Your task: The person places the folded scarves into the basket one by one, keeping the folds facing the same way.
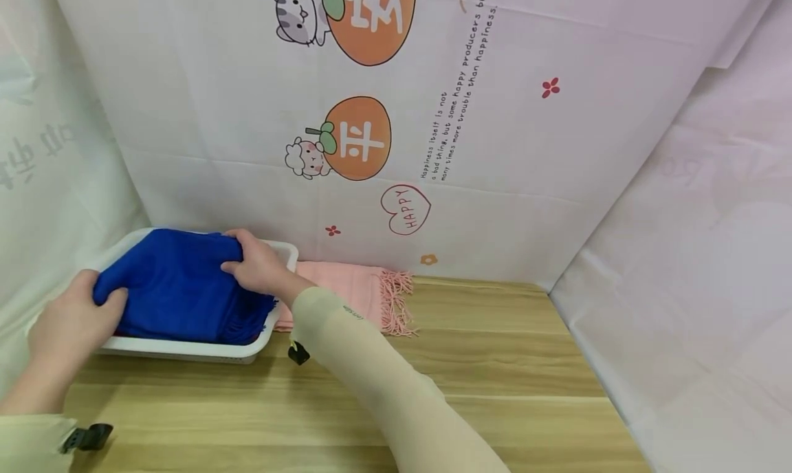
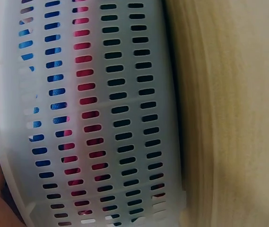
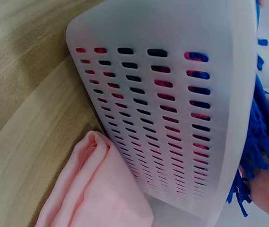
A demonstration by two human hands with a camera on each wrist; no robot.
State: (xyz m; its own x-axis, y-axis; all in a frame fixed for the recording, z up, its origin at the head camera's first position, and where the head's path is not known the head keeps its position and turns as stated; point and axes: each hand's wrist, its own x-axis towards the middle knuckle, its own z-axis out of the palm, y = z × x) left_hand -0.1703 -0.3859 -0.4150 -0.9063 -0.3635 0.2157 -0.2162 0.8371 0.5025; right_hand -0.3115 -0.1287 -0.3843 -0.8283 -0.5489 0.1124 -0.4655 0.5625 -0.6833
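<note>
A folded blue scarf (image 1: 176,284) with a fringed end lies in the top of a white plastic basket (image 1: 179,349). My left hand (image 1: 74,318) grips the scarf's left edge, thumb on top. At its far right corner my right hand (image 1: 258,263) pinches the cloth between thumb and fingers. Blue fringe (image 3: 262,137) hangs at the basket's rim in the right wrist view. Through the slots of the basket wall (image 2: 91,113) red or pink cloth shows beneath the blue; its form is hidden.
A folded pink scarf (image 1: 346,287) with a fringe lies on the wooden table (image 1: 495,363), right beside the basket. Behind the table hangs a printed white cloth (image 1: 495,205), with more white cloth (image 1: 699,287) on the right and left sides.
</note>
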